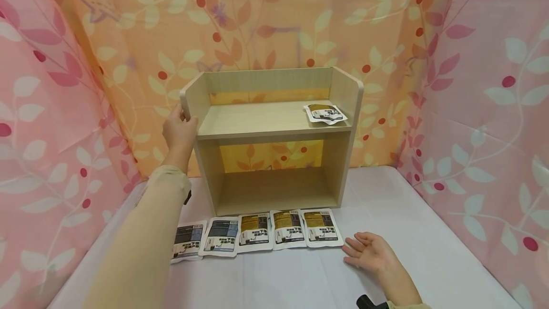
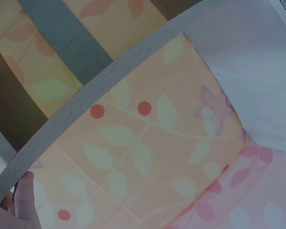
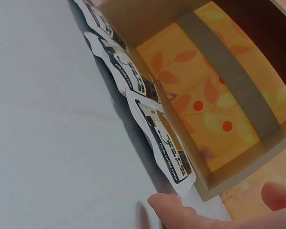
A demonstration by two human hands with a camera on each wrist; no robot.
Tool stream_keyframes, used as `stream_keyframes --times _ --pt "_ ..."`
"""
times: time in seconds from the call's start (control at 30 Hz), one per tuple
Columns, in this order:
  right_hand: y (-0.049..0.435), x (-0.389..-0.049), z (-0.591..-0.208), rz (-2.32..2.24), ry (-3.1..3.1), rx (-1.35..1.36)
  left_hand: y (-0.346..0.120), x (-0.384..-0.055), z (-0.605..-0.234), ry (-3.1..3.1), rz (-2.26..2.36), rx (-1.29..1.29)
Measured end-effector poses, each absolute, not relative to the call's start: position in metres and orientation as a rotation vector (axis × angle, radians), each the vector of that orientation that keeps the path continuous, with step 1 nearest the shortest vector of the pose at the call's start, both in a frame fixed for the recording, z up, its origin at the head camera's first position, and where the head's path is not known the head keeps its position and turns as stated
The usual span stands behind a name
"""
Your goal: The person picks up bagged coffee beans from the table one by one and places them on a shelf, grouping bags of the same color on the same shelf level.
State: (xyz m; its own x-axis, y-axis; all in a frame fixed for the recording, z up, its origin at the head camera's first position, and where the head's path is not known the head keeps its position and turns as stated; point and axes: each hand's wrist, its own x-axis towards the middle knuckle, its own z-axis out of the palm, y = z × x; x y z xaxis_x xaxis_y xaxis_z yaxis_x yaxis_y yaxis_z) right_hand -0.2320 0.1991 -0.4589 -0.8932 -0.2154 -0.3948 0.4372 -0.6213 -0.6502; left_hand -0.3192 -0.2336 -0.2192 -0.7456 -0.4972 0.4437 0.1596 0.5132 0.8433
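Observation:
A small light-wood shelf [image 1: 274,133] with two levels stands on the table. My left hand [image 1: 179,130] grips the front edge of its left side panel; in the left wrist view, a finger [image 2: 26,198] lies along the panel edge. On the upper level, at the right, lies one coffee packet [image 1: 325,114]. Several more packets lie side by side before the shelf: three brown-and-white ones, the rightmost packet [image 1: 322,228] among them, and two blue-and-white ones, such as the blue packet [image 1: 220,236]. My right hand [image 1: 372,255], fingers extended and holding nothing, is just right of the row.
A white cloth covers the table [image 1: 274,280]. Patterned curtains stand on three sides: an orange one [image 1: 274,23] behind the shelf and pink ones at left [image 1: 51,123] and right [image 1: 484,108]. The shelf's lower compartment [image 1: 274,187] faces me.

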Motion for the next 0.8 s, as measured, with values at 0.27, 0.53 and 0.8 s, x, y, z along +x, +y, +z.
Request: stream_keyframes --times 0.27,0.53,0.8 --pt "0.198 -0.233 -0.462 -2.463 1.085 0.379 -0.234 -0.325 -0.219 -2.115 -1.299 0.181" --pt "0.195 -0.235 -0.464 -2.466 0.996 0.392 -0.233 -0.327 -0.22 -2.09 -1.341 0.187" --pt "0.188 -0.242 -0.467 -2.435 0.98 0.365 -0.236 -0.325 -0.22 -2.074 -1.325 0.213"
